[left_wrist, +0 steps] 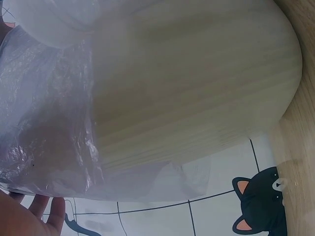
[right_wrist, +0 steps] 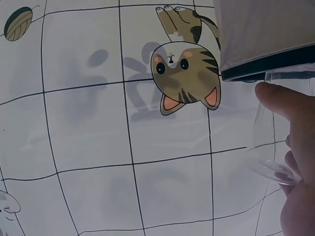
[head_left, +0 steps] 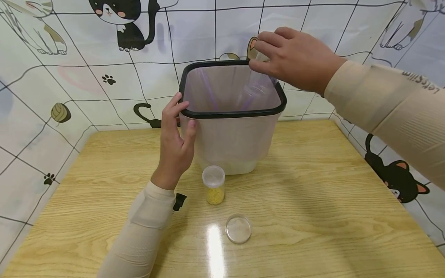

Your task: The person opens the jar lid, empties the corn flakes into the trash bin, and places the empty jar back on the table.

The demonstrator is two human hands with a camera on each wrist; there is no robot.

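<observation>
A person's left hand (head_left: 177, 143) spreads at the left front corner of a translucent bin (head_left: 233, 139) standing on a wood-grain desk (head_left: 323, 208). The fingers lie at the black rim (head_left: 236, 114), thumb on the near wall: a wide grip, supporting rather than clenching. The right hand (head_left: 295, 58) is above the bin's far right corner, its narrower grip curled round a clear cup (right_wrist: 269, 132) beside the rim. The hand hides much of the cup.

The likeliest trouble is at that corner: smooth, thin plastic could slip or buckle if squeezed, or catch the rim. A push there might slide or tip the bin should the left hand's light support give way. A bin pulled toward the person could knock over the small jar close before it.

Inside the bin, crinkled clear film (head_left: 259, 90) looks like a liner; its bottom is out of sight, so other contents cannot be told. The jar (head_left: 213, 185), upright just in front of the bin, has yellow bits (head_left: 215, 196) in its lower part; whether it is capped is unclear. A clear round lid (head_left: 238, 228) lies farther in front of the bin. Whether the cup contains anything cannot be told.
</observation>
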